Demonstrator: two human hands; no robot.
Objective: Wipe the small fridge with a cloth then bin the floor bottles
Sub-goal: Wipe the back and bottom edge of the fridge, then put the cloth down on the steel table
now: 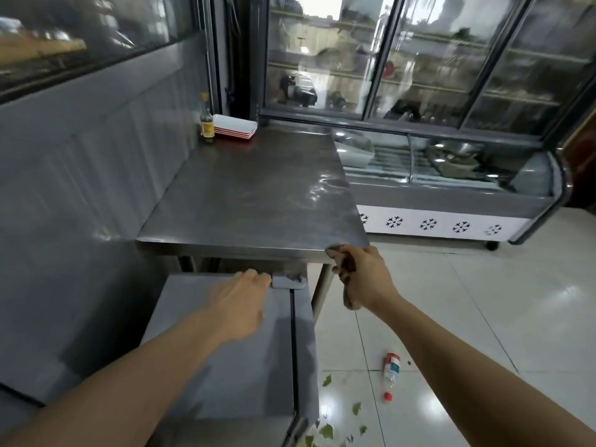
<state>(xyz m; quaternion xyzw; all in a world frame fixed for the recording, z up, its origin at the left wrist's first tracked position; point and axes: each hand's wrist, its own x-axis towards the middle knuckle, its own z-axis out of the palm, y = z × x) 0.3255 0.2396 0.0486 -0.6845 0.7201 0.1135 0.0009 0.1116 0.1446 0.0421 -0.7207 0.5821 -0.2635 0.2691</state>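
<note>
The small grey fridge (232,366) stands below me, tucked partly under a steel table (258,188). My left hand (240,301) rests flat on the fridge top, fingers reaching toward its door hinge (288,282). My right hand (362,279) grips a crumpled brownish cloth (346,269) by the table's near right corner. A clear plastic bottle (391,372) with a red cap lies on the white tiled floor, right of the fridge.
A sauce bottle (206,122) and stacked red-and-white trays (237,128) sit at the table's back. A glass display freezer (451,188) stands behind. Green leaf scraps (327,430) litter the floor near the fridge. A grey panelled wall runs along the left.
</note>
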